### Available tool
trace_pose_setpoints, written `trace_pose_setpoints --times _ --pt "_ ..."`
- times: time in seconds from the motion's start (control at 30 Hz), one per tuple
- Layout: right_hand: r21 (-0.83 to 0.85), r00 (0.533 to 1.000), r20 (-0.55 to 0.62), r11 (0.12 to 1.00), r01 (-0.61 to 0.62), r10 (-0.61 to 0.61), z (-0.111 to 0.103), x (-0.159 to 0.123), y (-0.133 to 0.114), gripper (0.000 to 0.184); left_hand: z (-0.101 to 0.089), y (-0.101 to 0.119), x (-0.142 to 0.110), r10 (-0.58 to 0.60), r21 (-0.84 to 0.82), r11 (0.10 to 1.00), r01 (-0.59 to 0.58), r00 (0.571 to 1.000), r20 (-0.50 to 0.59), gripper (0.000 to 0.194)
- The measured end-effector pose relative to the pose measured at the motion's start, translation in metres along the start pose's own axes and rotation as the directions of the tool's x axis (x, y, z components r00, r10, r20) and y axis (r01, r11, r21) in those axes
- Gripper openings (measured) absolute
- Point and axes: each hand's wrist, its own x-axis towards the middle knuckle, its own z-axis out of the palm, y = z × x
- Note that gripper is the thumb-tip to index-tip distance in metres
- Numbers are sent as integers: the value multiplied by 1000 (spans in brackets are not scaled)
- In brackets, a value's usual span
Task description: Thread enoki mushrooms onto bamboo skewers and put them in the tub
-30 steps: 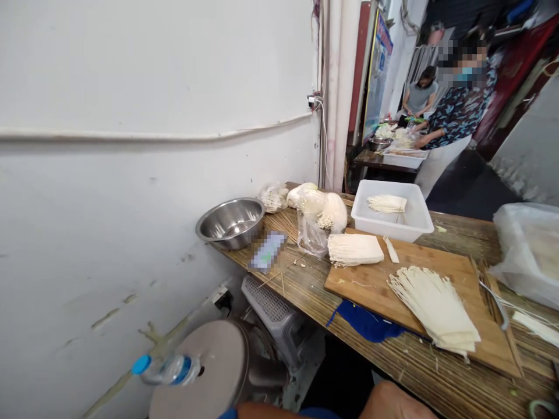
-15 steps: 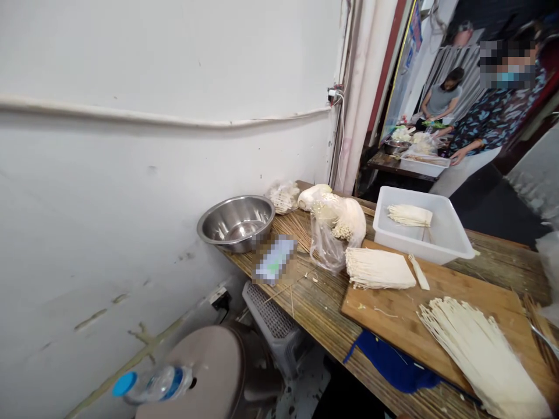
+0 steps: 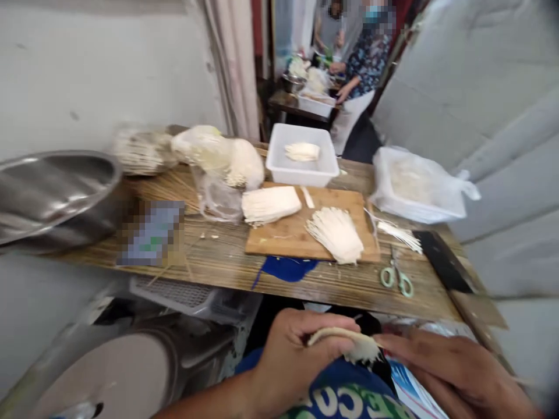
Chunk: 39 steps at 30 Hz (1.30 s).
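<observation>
Low in front of my body, my left hand (image 3: pixel 301 349) is closed around a thin, flat bundle of enoki mushrooms (image 3: pixel 345 336), thumb below and fingers above. The fingers of my right hand (image 3: pixel 454 366) are pressed together at the bundle's right end; what they pinch is too blurred to make out. Beyond the hands, a wooden cutting board (image 3: pixel 283 241) bears a thick enoki block (image 3: pixel 271 203) and a fanned-out enoki bunch (image 3: pixel 338 233). Another enoki piece (image 3: pixel 302 152) lies in the white plastic tub (image 3: pixel 301 174).
Green-handled scissors (image 3: pixel 396 276) and a dark flat blade (image 3: pixel 441 262) lie at the right, below a bag-covered tub (image 3: pixel 419 186). Wooden sticks (image 3: pixel 170 189), bagged mushrooms (image 3: pixel 218 198) and a steel basin (image 3: pixel 61 198) are at the left. Two people work at a far table (image 3: pixel 283 105).
The view has swung right and down, bringing both my hands, the scissors, the dark blade and the bag-covered tub into sight. The fanned enoki bunch still lies on the board.
</observation>
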Motion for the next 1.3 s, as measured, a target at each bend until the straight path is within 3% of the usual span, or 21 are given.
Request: trace_pose_setpoints --times 0.07,0.2,0.57,0.93,1.3 --pt "11 998 38 999 -52 51 -2 -8 -6 41 5 1 -2 17 16 1000 -17 1000 13 16" --pt "44 998 2 997 -62 62 -5 -19 -12 45 21 1 -9 64 88 994 -67 997 33 15" --pt "116 998 -41 992 -49 54 -7 -54 -13 27 50 0 -22 56 33 998 -60 992 111 16" --pt "109 994 82 990 -88 79 -3 -61 -10 15 55 0 -23 -12 47 999 4 985 170 17" --pt "94 999 17 995 -47 45 -5 -54 -16 25 57 -4 -26 -32 96 995 17 988 150 10"
